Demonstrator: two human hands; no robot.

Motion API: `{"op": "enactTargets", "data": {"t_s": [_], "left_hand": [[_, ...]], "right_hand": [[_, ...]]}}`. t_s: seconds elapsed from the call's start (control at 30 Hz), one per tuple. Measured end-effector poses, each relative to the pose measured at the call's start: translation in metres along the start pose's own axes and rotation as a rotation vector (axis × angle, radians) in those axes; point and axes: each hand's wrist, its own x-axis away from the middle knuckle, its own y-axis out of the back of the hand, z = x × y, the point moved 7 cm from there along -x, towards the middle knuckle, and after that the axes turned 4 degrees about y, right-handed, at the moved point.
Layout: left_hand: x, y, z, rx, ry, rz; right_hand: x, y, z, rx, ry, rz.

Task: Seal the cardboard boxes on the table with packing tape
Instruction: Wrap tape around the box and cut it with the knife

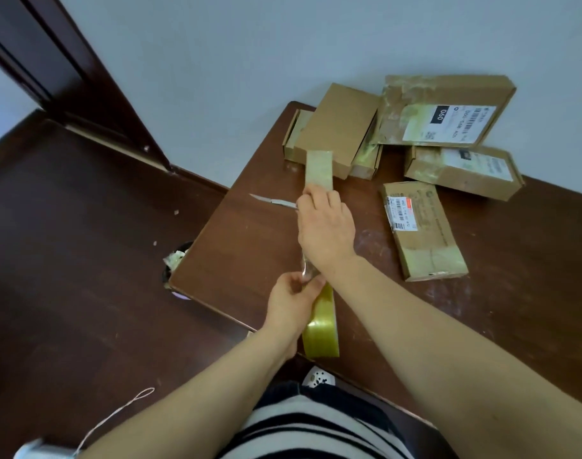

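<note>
My left hand grips a yellowish packing tape roll at the near edge of the brown table. A strip of tape runs from the roll, under my right hand, up to the front end of a plain cardboard box. My right hand sits over the strip, fingers curled on a silver blade tool, scissors or a knife, whose tip points left. Whether the strip is cut is hidden by my hand.
Several taped boxes lie at the table's far right: a large labelled one, another in front of it, a flat one nearer. A small box sits under the plain box. A waste bin stands by the table's left edge.
</note>
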Motion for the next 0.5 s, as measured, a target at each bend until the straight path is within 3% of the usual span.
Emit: {"op": "enactTargets", "data": {"t_s": [0.13, 0.4, 0.5], "left_hand": [[0.0, -0.003, -0.001, 0.024, -0.032, 0.049], [-0.006, -0.006, -0.008, 0.044, -0.043, 0.082], [-0.005, -0.009, -0.007, 0.027, -0.038, 0.101]], "right_hand": [[-0.002, -0.004, 0.0, -0.001, 0.01, 0.057], [0.004, 0.057, -0.014, -0.424, 0.026, 0.244], [0.027, 0.082, -0.028, -0.381, 0.06, 0.378]]}}
